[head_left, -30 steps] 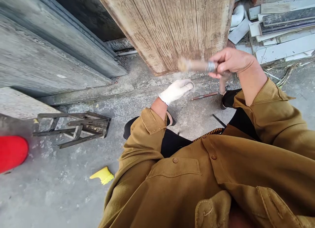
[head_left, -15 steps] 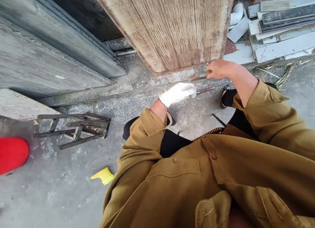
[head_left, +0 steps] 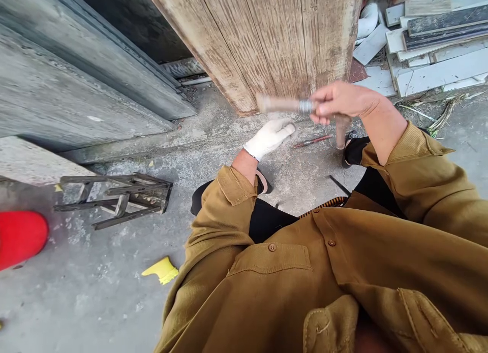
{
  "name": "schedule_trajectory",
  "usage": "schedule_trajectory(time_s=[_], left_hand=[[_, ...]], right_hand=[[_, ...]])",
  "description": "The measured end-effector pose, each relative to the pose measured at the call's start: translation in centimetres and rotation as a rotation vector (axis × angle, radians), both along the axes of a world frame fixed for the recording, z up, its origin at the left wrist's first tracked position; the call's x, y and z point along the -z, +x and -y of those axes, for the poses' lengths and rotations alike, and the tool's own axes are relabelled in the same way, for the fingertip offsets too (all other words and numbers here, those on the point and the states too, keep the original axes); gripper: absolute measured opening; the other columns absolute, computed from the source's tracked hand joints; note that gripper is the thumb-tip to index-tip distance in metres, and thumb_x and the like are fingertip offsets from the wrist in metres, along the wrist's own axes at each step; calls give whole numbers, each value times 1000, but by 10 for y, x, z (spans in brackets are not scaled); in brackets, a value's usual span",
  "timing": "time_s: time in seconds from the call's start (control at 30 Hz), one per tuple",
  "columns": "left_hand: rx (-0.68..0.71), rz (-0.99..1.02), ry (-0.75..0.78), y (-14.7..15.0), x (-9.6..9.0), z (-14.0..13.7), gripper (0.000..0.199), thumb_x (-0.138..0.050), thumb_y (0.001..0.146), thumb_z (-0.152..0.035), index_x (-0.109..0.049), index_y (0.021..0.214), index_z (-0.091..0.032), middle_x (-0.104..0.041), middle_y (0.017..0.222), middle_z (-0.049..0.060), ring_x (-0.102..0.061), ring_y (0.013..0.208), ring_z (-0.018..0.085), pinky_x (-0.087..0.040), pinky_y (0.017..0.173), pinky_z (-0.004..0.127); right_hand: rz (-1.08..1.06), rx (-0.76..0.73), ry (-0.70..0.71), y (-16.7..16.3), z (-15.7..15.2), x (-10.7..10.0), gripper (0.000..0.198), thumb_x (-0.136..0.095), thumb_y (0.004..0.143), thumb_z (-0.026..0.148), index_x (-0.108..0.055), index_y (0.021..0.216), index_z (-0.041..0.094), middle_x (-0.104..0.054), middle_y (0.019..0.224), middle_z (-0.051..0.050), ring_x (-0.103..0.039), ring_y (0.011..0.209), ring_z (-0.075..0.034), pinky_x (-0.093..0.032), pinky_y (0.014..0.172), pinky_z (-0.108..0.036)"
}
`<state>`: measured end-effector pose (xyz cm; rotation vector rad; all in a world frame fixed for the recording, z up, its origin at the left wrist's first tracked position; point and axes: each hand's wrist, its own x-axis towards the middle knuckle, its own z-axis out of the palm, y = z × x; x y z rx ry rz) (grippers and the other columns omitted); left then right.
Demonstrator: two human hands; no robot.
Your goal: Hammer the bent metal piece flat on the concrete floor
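Note:
My left hand, in a white glove, hovers low over the ground near the door panel's bottom edge. Its fingers are curled together; whatever may be inside them is hidden. Bare, my right hand grips a wooden tool with metal wire wound around it. The tool is smeared by motion, one end toward the panel and another piece hanging below the hand. On the concrete just right of the glove lies a thin reddish tool, also with a wire-like band. Above both hands rises the worn wooden door panel.
A small wooden stool lies at left, near a red rounded object. A yellow piece rests on the floor. Boards are stacked at upper right beside a white pipe elbow. A dark rod lies between my feet.
My right hand has lifted slightly and the wooden tool now reaches further left, blurred. My gloved left hand has moved a little left, showing more of the reddish tool.

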<state>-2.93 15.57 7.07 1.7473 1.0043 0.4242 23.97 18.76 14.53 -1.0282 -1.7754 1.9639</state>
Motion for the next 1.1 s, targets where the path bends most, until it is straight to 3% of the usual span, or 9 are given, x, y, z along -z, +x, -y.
schedule_trajectory(time_s=[0.13, 0.23, 0.37, 0.5, 0.6, 0.73, 0.9, 1.0, 1.1], left_hand=[[159, 16, -24, 12, -3, 11, 33, -54, 98, -40, -66, 80, -16, -62, 69, 1, -51, 59, 11, -42, 61, 25], [200, 1, 49, 13, -8, 14, 30, -53, 97, -37, -66, 80, -15, -67, 75, 2, -56, 66, 12, -46, 69, 25], [152, -115, 210, -2, -14, 9, 30, -51, 97, -37, -68, 85, -16, -69, 80, 2, -62, 76, 16, -49, 79, 28], [124, -227, 309, -17, -14, 3, 31, -51, 98, -39, -70, 89, -16, -71, 85, 2, -64, 81, 19, -50, 81, 31], [116, -245, 313, -21, -9, 5, 32, -50, 99, -39, -70, 90, -16, -71, 86, 3, -65, 82, 20, -51, 82, 32], [24, -256, 304, -20, -5, 21, 34, -45, 105, -37, -71, 95, -16, -71, 89, 5, -65, 83, 20, -50, 81, 32], [93, -469, 274, -10, 5, 64, 37, -45, 108, -39, -72, 98, -17, -73, 90, 6, -67, 85, 20, -47, 78, 29], [140, -534, 325, 0, 12, 92, 37, -43, 110, -40, -73, 105, -19, -75, 96, 6, -70, 89, 21, -48, 80, 29], [171, -566, 360, 9, 13, 110, 35, -44, 110, -37, -74, 106, -20, -77, 98, 7, -72, 92, 23, -49, 82, 30]], right_hand=[[83, 413, 129, 0, -10, 12, 31, -69, 95, 47, -57, 83, 22, -60, 79, -1, -47, 72, -12, -42, 70, -30], [490, 408, 299, -2, -15, 23, 21, -67, 97, 36, -59, 84, 20, -62, 80, -4, -54, 83, -17, -43, 78, -33], [902, 16, 501, -13, -9, 29, 11, -74, 93, 27, -72, 90, 16, -70, 88, -10, -63, 100, -27, -44, 86, -36], [879, -544, 297, -24, 12, 22, 8, -73, 94, 14, -78, 97, 10, -66, 70, -1, -59, 71, -13, -39, 70, -28], [568, -687, 75, -22, 24, 11, 13, -69, 93, 3, -78, 100, 7, -63, 65, 4, -55, 64, -6, -36, 66, -22], [193, -292, 105, -10, 28, -5, 5, -73, 91, 11, -72, 87, 13, -67, 72, 2, -57, 64, -8, -44, 65, -21], [86, 259, 169, -13, 45, 2, 36, -77, 95, 43, -58, 76, 19, -62, 74, -2, -53, 64, -11, -45, 61, -25], [234, 370, 195, -18, 57, 22, 31, -68, 100, 39, -58, 80, 18, -63, 76, -3, -54, 64, -12, -45, 62, -26], [548, 278, 342, -22, 63, 41, 21, -64, 101, 33, -67, 90, 15, -69, 83, -7, -61, 72, -16, -46, 68, -29]])
